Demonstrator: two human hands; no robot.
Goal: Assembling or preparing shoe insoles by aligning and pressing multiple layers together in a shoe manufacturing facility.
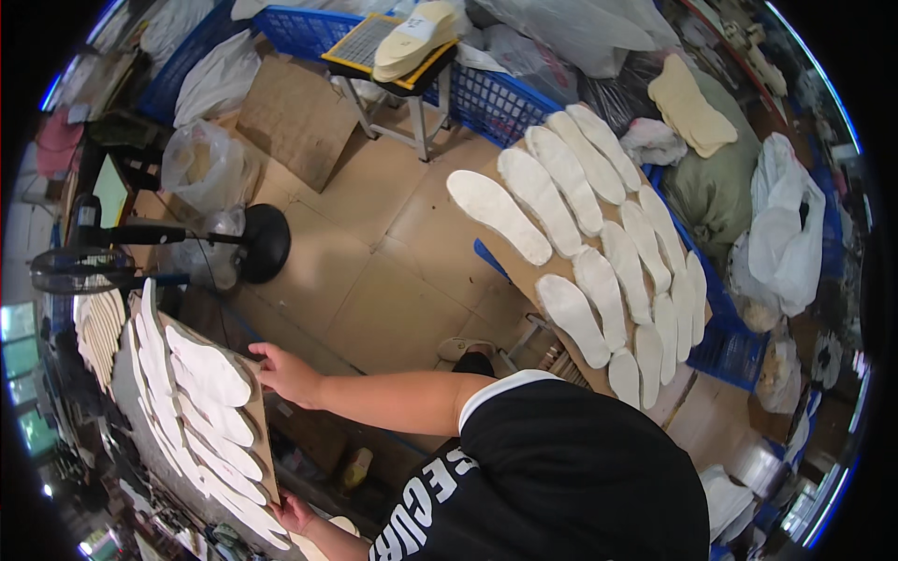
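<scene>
A brown board (267, 447) carrying several white insoles (208, 366) is at the left, tilted. My right hand (288, 376) is at its right edge, fingers closed on the rim with one finger stretched past it. Lower down, my left hand (296, 514) grips the same edge near the board's near corner. Part of each hand's fingers is hidden by the board. Behind me to the right, a second brown board (505, 245) bears rows of fluffy white insoles (572, 318).
A black stand fan (267, 243) stands on the tiled floor near the left board. Farther off are a stool (419, 131) with stacked insoles (412, 42), a leaning brown sheet (295, 122), blue crates (496, 103) and plastic bags (201, 168). Beige insoles (687, 107) lie on a sack (711, 192).
</scene>
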